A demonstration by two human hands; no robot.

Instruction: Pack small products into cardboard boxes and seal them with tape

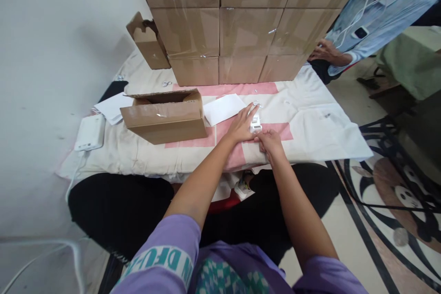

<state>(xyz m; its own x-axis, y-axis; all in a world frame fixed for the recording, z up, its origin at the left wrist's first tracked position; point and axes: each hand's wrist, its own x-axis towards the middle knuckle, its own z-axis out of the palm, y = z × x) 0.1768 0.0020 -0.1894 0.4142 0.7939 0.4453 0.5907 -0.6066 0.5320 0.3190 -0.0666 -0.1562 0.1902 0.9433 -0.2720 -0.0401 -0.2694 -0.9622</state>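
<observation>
A small white tape dispenser (256,127) rests on the cloth-covered table (310,115). My left hand (242,125) holds it from the left side, its fingers reaching along the dispenser toward the far end. At the near end of the dispenser, my right hand (270,143) is closed in a pinch. What those fingertips hold is too small to make out. Just beyond my left hand lies a white sheet of paper (223,109). An opened cardboard box (168,124) stands to the left of that sheet.
Taped cardboard boxes (253,32) form a tall stack at the back. A smaller open carton (151,48) stands beside it. On the left are a white power bank (90,132) with a cable and more papers (113,108). Another person's hand (329,53) is near the stack's right side.
</observation>
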